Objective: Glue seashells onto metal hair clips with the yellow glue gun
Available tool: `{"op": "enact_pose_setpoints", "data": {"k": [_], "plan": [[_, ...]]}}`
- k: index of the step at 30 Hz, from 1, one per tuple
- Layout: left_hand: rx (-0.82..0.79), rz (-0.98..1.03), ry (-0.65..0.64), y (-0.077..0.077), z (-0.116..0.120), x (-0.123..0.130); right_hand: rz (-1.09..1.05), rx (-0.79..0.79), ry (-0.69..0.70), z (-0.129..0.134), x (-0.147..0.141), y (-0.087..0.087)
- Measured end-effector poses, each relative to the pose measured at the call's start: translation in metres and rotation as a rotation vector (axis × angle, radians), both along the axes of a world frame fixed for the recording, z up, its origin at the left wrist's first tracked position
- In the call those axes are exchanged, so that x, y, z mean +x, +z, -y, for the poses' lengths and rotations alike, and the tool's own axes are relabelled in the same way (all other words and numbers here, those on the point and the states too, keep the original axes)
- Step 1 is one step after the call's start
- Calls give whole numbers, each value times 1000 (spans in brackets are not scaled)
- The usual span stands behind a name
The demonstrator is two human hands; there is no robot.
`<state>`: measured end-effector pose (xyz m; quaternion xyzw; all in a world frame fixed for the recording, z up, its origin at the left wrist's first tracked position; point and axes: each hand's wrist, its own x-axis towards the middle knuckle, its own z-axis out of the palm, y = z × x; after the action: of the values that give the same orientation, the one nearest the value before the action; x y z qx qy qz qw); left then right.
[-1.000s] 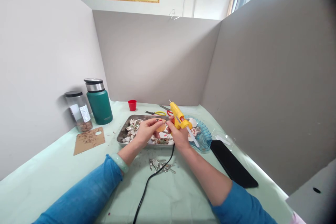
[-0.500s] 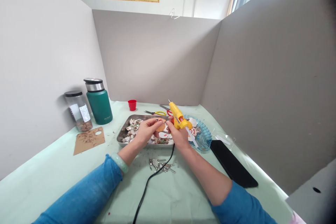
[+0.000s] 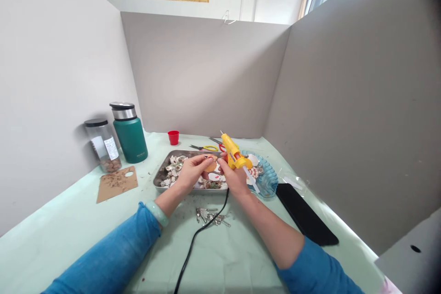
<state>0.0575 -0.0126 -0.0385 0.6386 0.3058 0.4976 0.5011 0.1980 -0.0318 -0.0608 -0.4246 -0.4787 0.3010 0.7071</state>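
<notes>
My left hand (image 3: 191,172) pinches an orange shell (image 3: 211,166) between thumb and fingers, above the metal tray. My right hand (image 3: 234,178) is wrapped round a yellow hot glue gun (image 3: 233,150), its nozzle pointing up and away and a clear glue stick sticking out of its back end. The right fingertips come close to the shell; whether they touch it I cannot tell. Small details on the shell are too fine to make out. Beneath both hands lies the metal tray (image 3: 160,187), filled with pale shells (image 3: 172,170).
A black cord (image 3: 193,241) crosses several metal clips (image 3: 208,216) in front. A blue glass dish (image 3: 270,179) and a black slab (image 3: 306,216) lie right. Yellow-handled scissors (image 3: 208,148) and a red cup (image 3: 173,138) sit behind; a green bottle (image 3: 130,140), jar (image 3: 103,147) and brown card (image 3: 115,186) stand left.
</notes>
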Motion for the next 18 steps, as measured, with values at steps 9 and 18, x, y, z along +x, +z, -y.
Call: {"op": "enact_pose_setpoints", "data": {"k": [9,18], "plan": [[19,9,-6,-2,-1,0,16,8,-8,0,0,-1],[26,9,-9,-1,-1,-1,46,-9,-19,0,1,1]]}}
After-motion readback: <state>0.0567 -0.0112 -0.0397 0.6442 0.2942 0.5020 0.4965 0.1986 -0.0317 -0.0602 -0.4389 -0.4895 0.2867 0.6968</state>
